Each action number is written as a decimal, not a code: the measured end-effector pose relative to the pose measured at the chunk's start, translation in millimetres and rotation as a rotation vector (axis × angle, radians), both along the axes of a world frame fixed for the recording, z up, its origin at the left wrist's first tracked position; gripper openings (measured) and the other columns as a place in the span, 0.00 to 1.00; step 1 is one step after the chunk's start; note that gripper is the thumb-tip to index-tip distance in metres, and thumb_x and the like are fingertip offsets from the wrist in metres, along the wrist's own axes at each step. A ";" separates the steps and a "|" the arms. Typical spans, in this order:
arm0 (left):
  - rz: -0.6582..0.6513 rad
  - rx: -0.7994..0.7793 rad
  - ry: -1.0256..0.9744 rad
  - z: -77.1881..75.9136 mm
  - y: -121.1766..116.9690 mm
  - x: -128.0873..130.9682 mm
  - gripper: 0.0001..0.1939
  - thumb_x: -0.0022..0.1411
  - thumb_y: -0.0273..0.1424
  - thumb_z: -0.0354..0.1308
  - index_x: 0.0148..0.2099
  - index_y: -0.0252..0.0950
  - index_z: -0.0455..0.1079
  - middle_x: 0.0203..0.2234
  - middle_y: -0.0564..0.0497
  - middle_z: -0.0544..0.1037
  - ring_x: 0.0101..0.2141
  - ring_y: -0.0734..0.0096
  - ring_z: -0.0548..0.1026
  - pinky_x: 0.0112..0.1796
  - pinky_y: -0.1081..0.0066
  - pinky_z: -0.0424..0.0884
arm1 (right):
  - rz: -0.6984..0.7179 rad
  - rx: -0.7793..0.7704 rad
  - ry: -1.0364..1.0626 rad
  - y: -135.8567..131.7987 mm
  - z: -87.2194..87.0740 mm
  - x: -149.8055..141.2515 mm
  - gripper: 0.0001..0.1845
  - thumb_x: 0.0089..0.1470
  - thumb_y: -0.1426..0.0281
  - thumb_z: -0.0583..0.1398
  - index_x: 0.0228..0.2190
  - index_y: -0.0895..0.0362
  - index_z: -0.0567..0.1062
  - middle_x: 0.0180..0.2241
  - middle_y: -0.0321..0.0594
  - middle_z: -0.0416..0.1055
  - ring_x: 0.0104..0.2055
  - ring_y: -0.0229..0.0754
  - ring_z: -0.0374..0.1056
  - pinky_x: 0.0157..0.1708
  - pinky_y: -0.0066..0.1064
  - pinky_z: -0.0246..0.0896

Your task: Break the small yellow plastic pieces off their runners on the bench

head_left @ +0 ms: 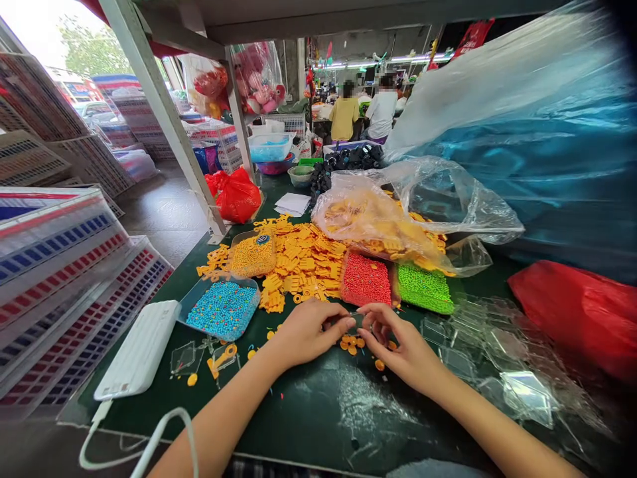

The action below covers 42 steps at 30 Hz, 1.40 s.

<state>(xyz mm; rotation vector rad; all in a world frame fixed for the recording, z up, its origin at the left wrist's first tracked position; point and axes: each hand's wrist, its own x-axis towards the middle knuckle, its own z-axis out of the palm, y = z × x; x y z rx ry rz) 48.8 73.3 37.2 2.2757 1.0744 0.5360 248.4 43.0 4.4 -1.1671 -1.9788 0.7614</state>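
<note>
Over the green work table, my left hand (316,332) and my right hand (398,348) meet with fingers closed on a small clear plastic piece (357,322), mostly covered by the fingertips. Small round orange pieces (352,344) lie just below it. Beyond my hands are a tray of red beads (367,279), a tray of green beads (424,289) and a heap of flat orange plastic parts (308,259). Blue beads (221,309) and yellow beads (252,255) fill containers to the left. Clear plastic plates (497,352) are spread to the right of my right hand.
A white power bank (139,348) with a cable lies at the left edge. Clear bags (368,212) cover more orange parts. A red bag (582,312) and a big blue plastic-wrapped bundle (527,166) stand right. Stacked crates (60,285) flank the table; two people are far behind.
</note>
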 end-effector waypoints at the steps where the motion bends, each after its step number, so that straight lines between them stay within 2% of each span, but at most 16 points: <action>1: 0.001 -0.006 -0.010 0.3 0.3 -0.3 0.14 0.69 0.37 0.51 0.39 0.36 0.74 0.29 0.51 0.79 0.31 0.70 0.73 0.36 0.70 0.67 | -0.005 -0.005 0.004 -0.1 0.3 -0.1 0.12 0.61 0.63 0.53 0.45 0.53 0.65 0.28 0.34 0.68 0.23 0.35 0.62 0.22 0.25 0.58; 7: 0.005 -0.010 -0.041 -0.1 0.3 -0.2 0.13 0.69 0.37 0.51 0.39 0.36 0.74 0.30 0.51 0.79 0.32 0.70 0.74 0.37 0.69 0.67 | -0.025 0.019 -0.034 -0.4 0.5 1.8 0.10 0.63 0.61 0.52 0.39 0.54 0.68 0.26 0.35 0.68 0.25 0.36 0.63 0.24 0.27 0.58; 11: -0.002 -0.033 -0.049 -1.3 -0.6 0.4 0.12 0.68 0.37 0.53 0.39 0.36 0.75 0.29 0.51 0.79 0.31 0.70 0.73 0.37 0.69 0.67 | -0.013 0.011 -0.025 -0.3 0.6 1.1 0.14 0.64 0.59 0.50 0.34 0.54 0.68 0.26 0.35 0.68 0.26 0.37 0.64 0.26 0.28 0.59; 16: -0.010 -0.162 -0.156 1.0 1.0 -1.4 0.10 0.66 0.36 0.55 0.39 0.36 0.74 0.30 0.52 0.79 0.32 0.72 0.74 0.35 0.71 0.68 | -0.018 -0.041 0.102 -0.3 -0.5 -1.8 0.15 0.65 0.57 0.48 0.35 0.53 0.66 0.28 0.37 0.69 0.30 0.38 0.67 0.29 0.28 0.63; 22: 0.004 -0.243 -0.237 1.1 2.4 -2.6 0.09 0.65 0.34 0.57 0.41 0.36 0.74 0.33 0.52 0.80 0.34 0.72 0.75 0.37 0.71 0.69 | -0.049 -0.074 0.174 -0.3 0.9 -1.9 0.17 0.64 0.54 0.50 0.34 0.53 0.66 0.29 0.37 0.69 0.30 0.37 0.67 0.28 0.27 0.63; 30: -0.001 -0.212 -0.243 1.7 3.4 -3.5 0.11 0.66 0.37 0.54 0.41 0.37 0.75 0.34 0.51 0.80 0.36 0.69 0.75 0.39 0.70 0.69 | -0.035 -0.104 0.233 -1.3 -0.8 -3.5 0.15 0.64 0.54 0.49 0.37 0.53 0.63 0.28 0.35 0.66 0.28 0.36 0.65 0.25 0.26 0.59; 37: 0.002 -0.238 -0.251 3.2 4.5 -4.5 0.14 0.68 0.39 0.52 0.39 0.36 0.74 0.30 0.52 0.79 0.30 0.72 0.75 0.35 0.72 0.69 | -0.030 -0.083 0.179 -1.7 -0.6 -2.0 0.11 0.64 0.58 0.50 0.37 0.52 0.62 0.29 0.35 0.66 0.31 0.38 0.65 0.29 0.29 0.62; 42: 0.021 -0.255 -0.290 2.6 3.5 -4.8 0.14 0.66 0.40 0.54 0.37 0.36 0.74 0.29 0.53 0.78 0.30 0.73 0.74 0.34 0.72 0.69 | -0.032 -0.092 0.192 -0.6 0.0 -3.0 0.10 0.61 0.59 0.53 0.39 0.52 0.61 0.32 0.36 0.65 0.29 0.37 0.64 0.25 0.27 0.61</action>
